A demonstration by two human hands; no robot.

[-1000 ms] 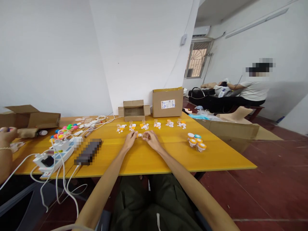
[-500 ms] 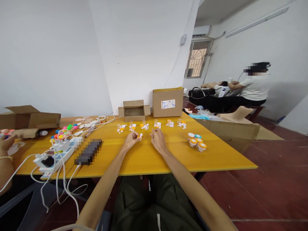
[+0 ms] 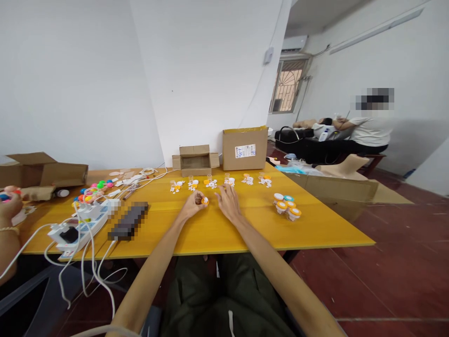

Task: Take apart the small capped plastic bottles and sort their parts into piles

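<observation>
Held between the thumb and fingers of my left hand (image 3: 191,206) is a small orange ring-shaped cap (image 3: 205,201) with something white inside it. My right hand (image 3: 229,203) is to the right of the cap, apart from it, its fingers partly stretched out and nothing visible in them. Just beyond my hands runs a row of small piles of white and orange parts (image 3: 211,184), with small clear cups (image 3: 191,179) beside them. To the right stands a group of several clear cups with orange, white and teal lids (image 3: 286,206).
Two cardboard boxes (image 3: 244,161) (image 3: 195,164) stand at the wooden table's (image 3: 315,229) back. On the left lie a phone (image 3: 129,222), a power strip (image 3: 89,228) with cables and colourful balls (image 3: 100,185). Another person's hand (image 3: 10,208) is at the far left; a person (image 3: 373,128) sits at the far right.
The cap in my left hand has turned, and its orange rim now faces up more. My right hand's fingers have opened out a little. At far left, the other person's hand now shows coloured balls.
</observation>
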